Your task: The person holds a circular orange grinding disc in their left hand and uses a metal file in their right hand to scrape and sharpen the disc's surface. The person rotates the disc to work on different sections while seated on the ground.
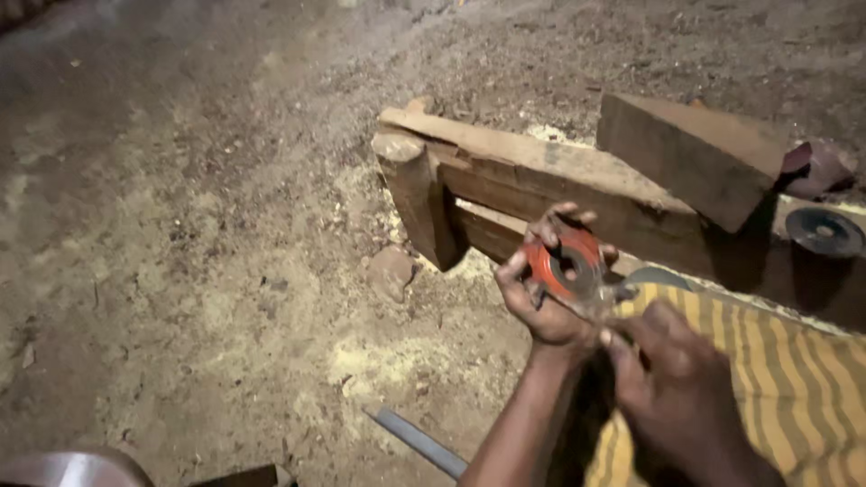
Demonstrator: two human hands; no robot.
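Below, the dirt floor spread left; a wooden bench stood far right. Near it, our left hand gripped the red disc; our right hand pinched something unclear at its edge. We judged steady, square holding best.

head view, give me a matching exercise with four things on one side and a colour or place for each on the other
Things:
1. disc in the left hand
2. wooden block
3. dark disc
4. metal strip

Descriptions:
A. lying on the sawdust-strewn ground, bottom of view
B. orange-red
C. resting on top of the wooden bench
D. far right, on the bench

Pairs: 1-B, 2-C, 3-D, 4-A
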